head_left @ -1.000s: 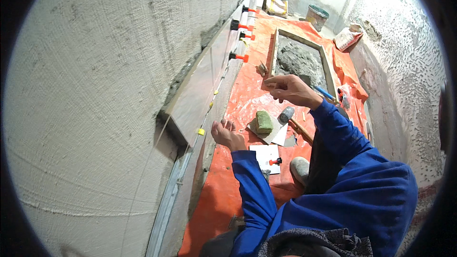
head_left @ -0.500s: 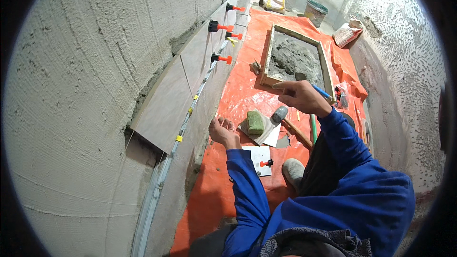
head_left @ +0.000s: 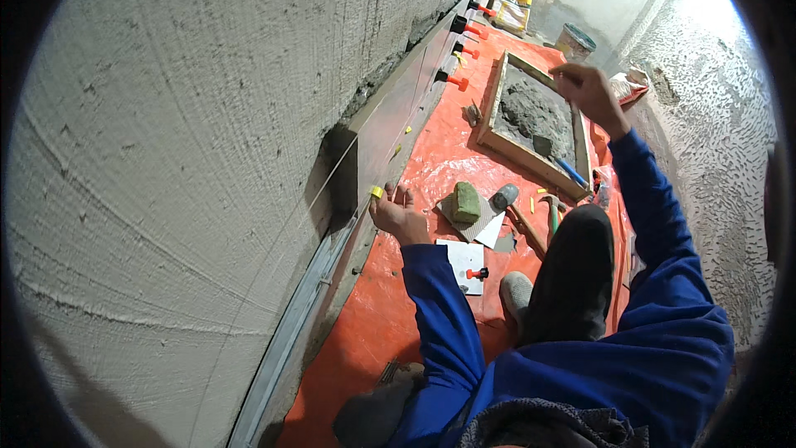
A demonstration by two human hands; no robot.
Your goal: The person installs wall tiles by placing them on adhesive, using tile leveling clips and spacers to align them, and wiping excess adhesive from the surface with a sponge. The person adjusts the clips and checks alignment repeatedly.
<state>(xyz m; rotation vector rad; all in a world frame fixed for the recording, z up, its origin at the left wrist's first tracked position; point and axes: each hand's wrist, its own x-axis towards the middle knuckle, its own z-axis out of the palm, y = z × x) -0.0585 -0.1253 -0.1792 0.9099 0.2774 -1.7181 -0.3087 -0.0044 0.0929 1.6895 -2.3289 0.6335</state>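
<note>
My left hand (head_left: pixel 400 217) is at the lower edge of a wall tile (head_left: pixel 373 137), thumb and curled fingers at a yellow wedge (head_left: pixel 376 192); they appear to pinch it, partly hiding the contact. The wedge sits by the top of a metal rail (head_left: pixel 290 340) running along the wall. My right hand (head_left: pixel 592 99) is raised in the air, fingers stretched out, nothing visible in it. Below it stands a wooden-framed trough (head_left: pixel 497 145) of grey mortar (head_left: pixel 531 108), where a blue-handled trowel (head_left: pixel 570 172) lies. Red-and-black tile levellers (head_left: pixel 452 80) stick out from the tiles farther along.
An orange sheet (head_left: pixel 439 158) covers the floor. On it lie a green sponge (head_left: pixel 466 202), a rubber mallet (head_left: pixel 504 197), a green-handled hammer (head_left: pixel 554 214) and a white tile (head_left: pixel 460 259). Sacks (head_left: pixel 512 12) and a bucket (head_left: pixel 575 40) stand at the back. My knee (head_left: pixel 584 274) juts up on the right.
My left hand has come up to the nearest yellow wedge. My right hand has lifted away from above the trough's near edge, farther up and right. The view has shifted, too.
</note>
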